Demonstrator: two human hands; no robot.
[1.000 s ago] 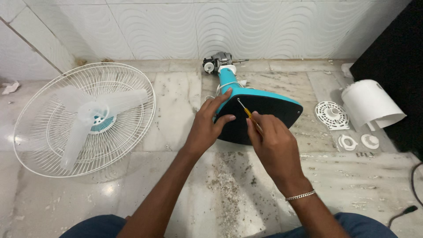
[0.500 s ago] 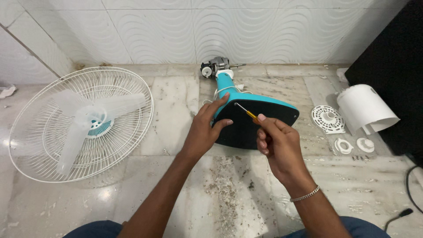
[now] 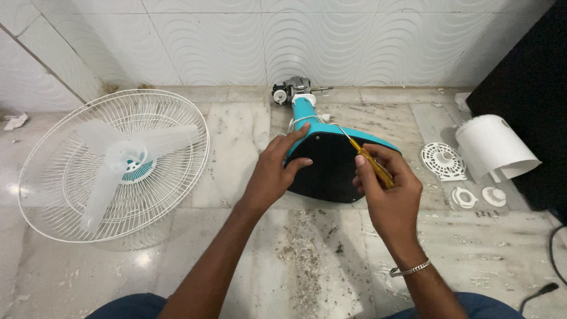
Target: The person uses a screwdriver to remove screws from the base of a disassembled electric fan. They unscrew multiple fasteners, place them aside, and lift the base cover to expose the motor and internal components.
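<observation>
Two bare forearms entered from the lower edge, neither covered by a sleeve. The left hand point(image 3: 273, 171) carried no ring, watch or band. The right hand point(image 3: 391, 198) was likewise free of rings; just below it, at the wrist, sat a thin silver-coloured chain bracelet point(image 3: 409, 270) of small flat links. Below the bracelet, along the bottom edge, blue fabric point(image 3: 499, 304) of the person's clothing showed on both sides of the forearms.

The right hand point(image 3: 387, 189) has shifted right along the black underside of the fan base point(image 3: 331, 168), carrying the yellow-handled screwdriver point(image 3: 366, 158), whose tip now meets the base's far teal edge instead of the panel's left part.
</observation>
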